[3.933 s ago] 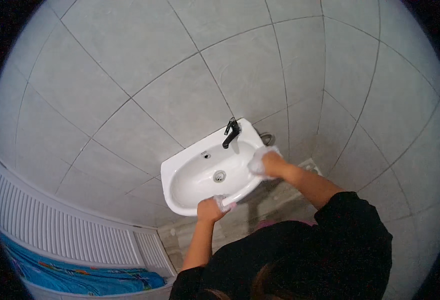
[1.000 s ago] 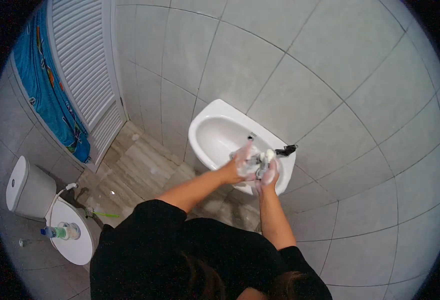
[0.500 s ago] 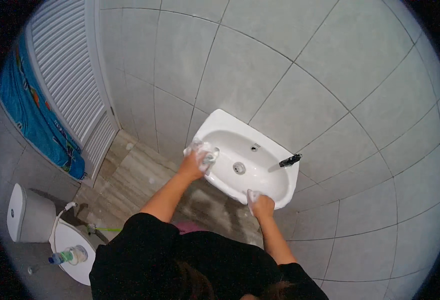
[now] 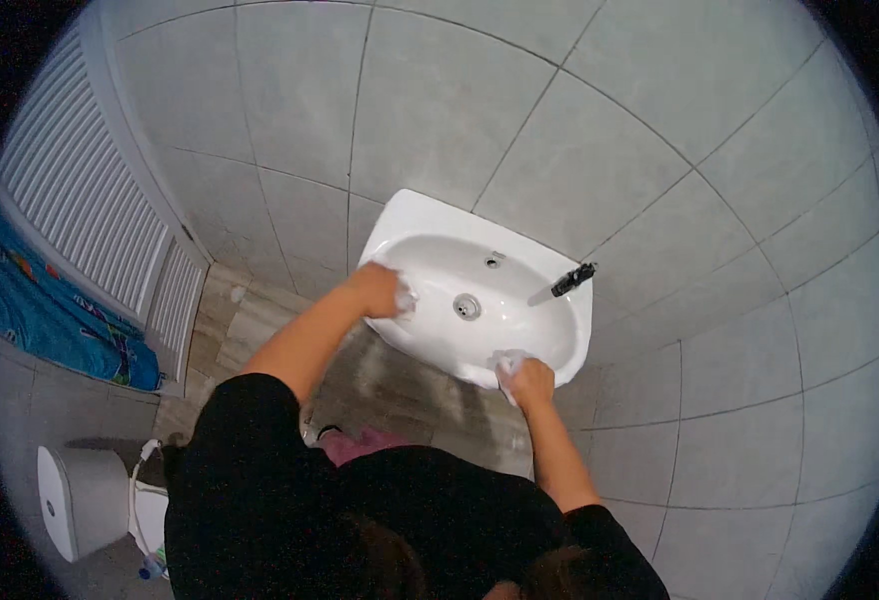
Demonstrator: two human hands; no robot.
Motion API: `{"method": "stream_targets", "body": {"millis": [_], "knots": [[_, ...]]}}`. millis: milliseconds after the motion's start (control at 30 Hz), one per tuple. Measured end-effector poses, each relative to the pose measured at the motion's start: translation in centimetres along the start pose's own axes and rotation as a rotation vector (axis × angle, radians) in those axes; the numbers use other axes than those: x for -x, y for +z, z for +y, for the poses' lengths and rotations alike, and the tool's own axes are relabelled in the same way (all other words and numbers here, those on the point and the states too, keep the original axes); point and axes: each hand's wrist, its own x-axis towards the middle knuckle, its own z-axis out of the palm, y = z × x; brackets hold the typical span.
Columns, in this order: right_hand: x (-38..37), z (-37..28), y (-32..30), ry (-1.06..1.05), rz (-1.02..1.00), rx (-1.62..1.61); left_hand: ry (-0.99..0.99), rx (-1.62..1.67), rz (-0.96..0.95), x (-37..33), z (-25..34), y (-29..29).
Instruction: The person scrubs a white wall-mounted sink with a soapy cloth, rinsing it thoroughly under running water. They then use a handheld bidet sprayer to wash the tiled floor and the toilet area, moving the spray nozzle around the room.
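Note:
A white washbasin (image 4: pixel 430 352) is fixed to the tiled wall, with a drain in its bowl and white foam about both hands. At the basin's left end my left hand (image 4: pixel 381 290) is closed and reaches over the rim. White foam (image 4: pixel 406 296) covers its fingertips, and whatever it holds there is hidden. My right hand (image 4: pixel 528 381) is closed around the front rim near the right end, with foam (image 4: pixel 509 364) over its fingers. A black-handled tap (image 4: pixel 572 280) stands at the back right of the basin, touched by neither hand.
Grey wall tiles (image 4: pixel 440 110) rise right behind the basin. To the left are a white louvred door (image 4: pixel 85 170) and a blue patterned cloth (image 4: pixel 55 315). A white toilet (image 4: pixel 85 495) stands at the lower left, a bottle (image 4: pixel 153 565) beside it. The floor (image 4: pixel 260 320) is wood-patterned.
My left hand has turned over the left rim, and less foam shows on it. The right hand stays at the front rim, its fingers a little farther inward. The whole view has shifted.

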Motion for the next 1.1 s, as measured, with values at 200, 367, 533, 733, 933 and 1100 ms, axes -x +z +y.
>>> {"method": "stream_targets", "body": {"millis": [200, 367, 533, 733, 933, 1100], "knots": [[-0.4, 3.4, 3.9, -0.143, 0.191, 0.003, 0.343, 0.341, -0.161, -8.7, 11.0, 8.7], [-0.2, 1.3, 1.7, 0.063, 0.038, 0.010, 0.234, 0.121, -0.344, -4.1, 2.7, 2.1], [-0.2, 0.4, 1.2, 0.072, 0.104, -0.032, 0.391, 0.194, 0.428, 2.5, -4.3, -2.2], [0.1, 0.0, 1.3, 0.140, 0.144, -0.038, 0.011, 0.408, 0.679, -6.3, -7.8, 2.1], [-0.2, 0.4, 1.6, 0.156, 0.158, -0.038, 0.118, 0.203, 0.496, -10.9, -3.7, -1.4], [0.4, 0.3, 1.5, 0.084, 0.262, -0.103, 0.060, 0.506, 0.277, -11.0, -7.0, -2.7]]}}
